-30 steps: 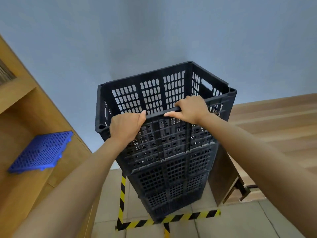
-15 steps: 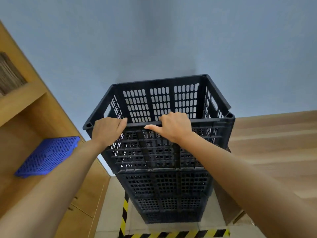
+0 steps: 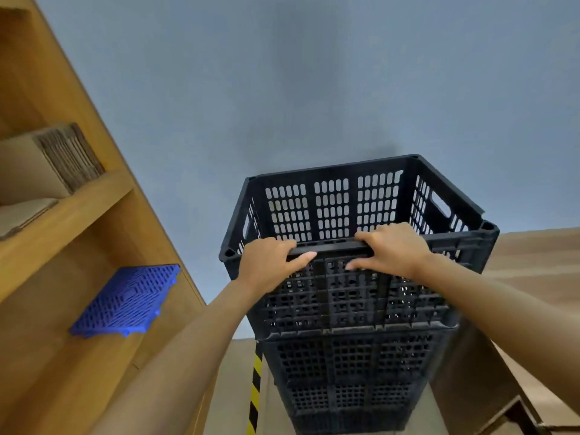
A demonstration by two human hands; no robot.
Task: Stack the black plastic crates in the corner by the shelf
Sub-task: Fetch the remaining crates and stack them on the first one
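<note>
A stack of black perforated plastic crates (image 3: pixel 354 368) stands in the corner against the blue-grey wall, to the right of the wooden shelf (image 3: pixel 62 215). The top crate (image 3: pixel 332 208) sits level on the ones below, its open inside visible. My left hand (image 3: pixel 266 265) grips the near rim toward its left end. My right hand (image 3: pixel 392 249) grips the same rim toward its right end, fingers curled over the edge. The lower crates show only their front walls.
A blue plastic grid panel (image 3: pixel 125 301) lies on a lower shelf board. Folded cardboard (image 3: pixel 59 161) rests on the board above. Yellow-black floor tape (image 3: pixel 255 387) runs beside the stack. Wooden boards (image 3: pixel 533 277) lean at the right.
The top crate has swung from skewed to square with the stack and dropped in the view. Both hands stayed on its near rim. My view has tilted further up.
</note>
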